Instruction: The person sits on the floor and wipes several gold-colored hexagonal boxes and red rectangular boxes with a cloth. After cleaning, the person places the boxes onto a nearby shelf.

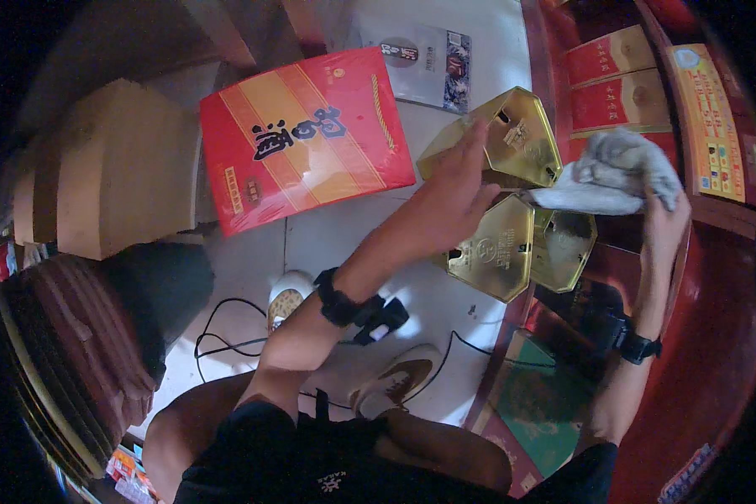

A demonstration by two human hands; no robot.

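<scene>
My left hand (444, 195) reaches over the gold boxes with its fingers stretched, its fingertips at the upper gold metallic box (521, 140); whether it grips that box cannot be told. A grey-white cloth (627, 167) is bunched in my right hand (666, 214), and its lower end hangs over the edges of the gold boxes. Below my left fingers stands a second gold box (494, 252) with embossed marks on its face. Another gold box (565, 252) is close beside it on the right. Each has angled corners and small dark slots.
A red and orange gift box (305, 135) lies on the tiled floor (346, 220), with a flat printed bag (422, 66) above it. Red-and-tan cartons (624, 97) fill the shelf at right. Brown cardboard boxes (120, 170) stand at left. A black cable (230, 346) loops near my shoes.
</scene>
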